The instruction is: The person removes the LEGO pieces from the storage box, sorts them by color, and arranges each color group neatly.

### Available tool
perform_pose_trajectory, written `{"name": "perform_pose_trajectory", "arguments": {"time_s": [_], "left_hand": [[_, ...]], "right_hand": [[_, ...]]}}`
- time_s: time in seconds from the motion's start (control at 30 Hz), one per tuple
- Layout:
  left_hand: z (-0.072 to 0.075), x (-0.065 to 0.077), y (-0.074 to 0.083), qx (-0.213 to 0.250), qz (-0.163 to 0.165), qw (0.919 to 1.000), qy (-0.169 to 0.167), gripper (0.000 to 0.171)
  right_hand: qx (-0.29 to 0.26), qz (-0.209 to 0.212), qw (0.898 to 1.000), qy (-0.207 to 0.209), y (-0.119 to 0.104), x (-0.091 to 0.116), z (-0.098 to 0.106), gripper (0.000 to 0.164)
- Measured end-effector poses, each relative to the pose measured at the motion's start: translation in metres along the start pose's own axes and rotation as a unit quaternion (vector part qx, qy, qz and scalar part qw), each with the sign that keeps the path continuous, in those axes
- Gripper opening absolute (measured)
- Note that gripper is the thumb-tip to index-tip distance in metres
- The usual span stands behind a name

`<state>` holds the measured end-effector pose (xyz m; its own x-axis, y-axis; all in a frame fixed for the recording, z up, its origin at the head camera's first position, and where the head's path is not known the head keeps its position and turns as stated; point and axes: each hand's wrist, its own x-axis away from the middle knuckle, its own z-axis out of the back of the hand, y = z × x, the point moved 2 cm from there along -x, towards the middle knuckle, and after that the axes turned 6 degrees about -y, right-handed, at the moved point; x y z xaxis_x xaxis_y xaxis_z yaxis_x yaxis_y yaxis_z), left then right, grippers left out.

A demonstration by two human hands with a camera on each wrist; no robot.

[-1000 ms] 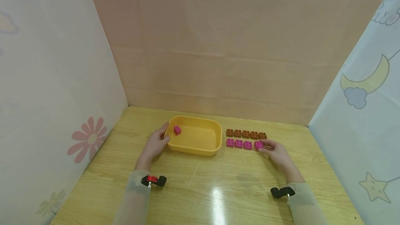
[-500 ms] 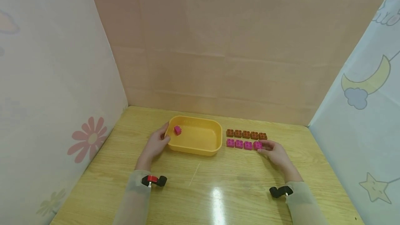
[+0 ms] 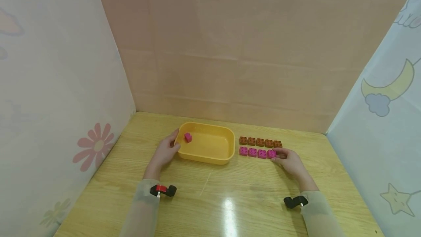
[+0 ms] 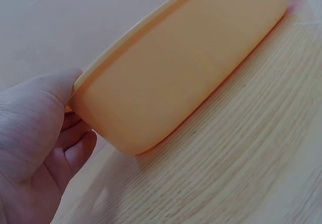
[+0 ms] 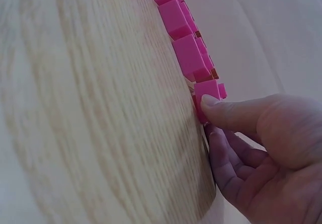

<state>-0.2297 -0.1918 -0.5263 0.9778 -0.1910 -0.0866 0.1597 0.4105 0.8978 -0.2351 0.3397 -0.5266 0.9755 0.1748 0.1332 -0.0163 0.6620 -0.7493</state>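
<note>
In the head view my left hand (image 3: 166, 151) grips the left end of a yellow plastic tray (image 3: 205, 158). The left wrist view shows the thumb at the tray's rim (image 4: 136, 30) and the other fingers curled below it. One pink toy brick (image 3: 188, 137) lies inside the tray near that end. To the right, my right hand (image 3: 289, 161) pinches the pink toy brick (image 3: 271, 154) at the right end of a row of several pink bricks (image 3: 252, 152). Thumb and fingers hold this brick (image 5: 206, 89) close beside its neighbour (image 5: 190, 58) in the right wrist view.
Behind the pink row runs a parallel row of several brown-orange bricks (image 3: 260, 142), just right of the tray. Everything stands on a wood-grain table (image 3: 250, 200). A beige backdrop (image 3: 210, 65) rises behind, with patterned side panels (image 3: 375, 138) left and right.
The pink brick in my right hand has slid slightly left, narrowing the gap to the pink row. My left hand keeps its grip on the tray. The head view has shifted a little.
</note>
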Motion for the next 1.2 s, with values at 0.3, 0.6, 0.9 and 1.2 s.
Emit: {"name": "perform_pose_trajectory", "arguments": {"time_s": [0.3, 0.6, 0.9, 1.2], "left_hand": [[-0.0003, 0.0007, 0.0004, 0.002, -0.011, 0.9999, -0.002, 0.067], [-0.0005, 0.0014, 0.0004, 0.006, -0.012, 0.9999, -0.003, 0.067], [-0.0005, 0.0014, 0.0013, 0.002, -0.007, 1.0000, -0.001, 0.067], [-0.0004, 0.0009, 0.0006, 0.008, -0.006, 1.0000, -0.001, 0.066]], "right_hand": [[0.010, -0.005, 1.000, -0.006, -0.0068, 0.0030, 0.0000, 0.053], [0.004, -0.010, 1.000, -0.008, -0.0061, 0.0035, 0.0007, 0.055], [-0.006, -0.011, 1.000, -0.007, -0.0064, 0.0053, 0.0005, 0.057], [-0.046, -0.020, 0.999, -0.010, -0.0087, 0.0085, 0.0007, 0.064]]}}
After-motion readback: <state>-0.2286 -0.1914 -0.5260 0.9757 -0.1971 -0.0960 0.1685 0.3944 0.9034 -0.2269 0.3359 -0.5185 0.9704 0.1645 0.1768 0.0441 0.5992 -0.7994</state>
